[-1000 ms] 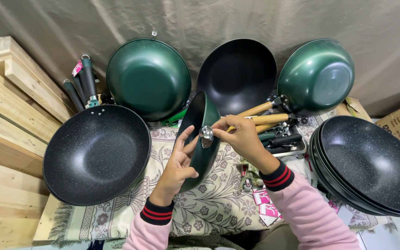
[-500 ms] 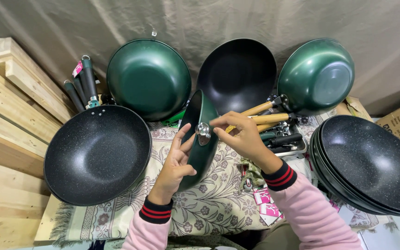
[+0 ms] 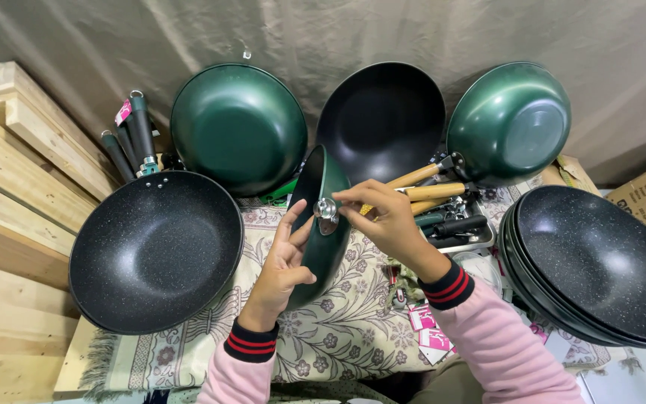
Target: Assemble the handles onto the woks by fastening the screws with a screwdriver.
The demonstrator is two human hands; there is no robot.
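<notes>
I see a green wok (image 3: 315,224) standing on edge at the centre of the desk (image 3: 188,352), which is covered with a floral cloth. The left hand (image 3: 282,265) supports the wok from its near side, fingers extended and pressed flat against the outer wall, not closed around anything. The right hand (image 3: 386,221) holds a small silver metal fitting (image 3: 327,211) in a closed fingertip pinch at the wok's rim. A speckled black wok (image 3: 155,251) lies flat to the left of the held wok, with a second green wok (image 3: 237,127) leaning against the backdrop behind it. A plain black wok (image 3: 383,120) and another green wok (image 3: 510,123) lean further right. A stack of speckled black woks (image 3: 600,265) sits at the far right. Wooden handles (image 3: 428,187) lie behind the right hand.
</notes>
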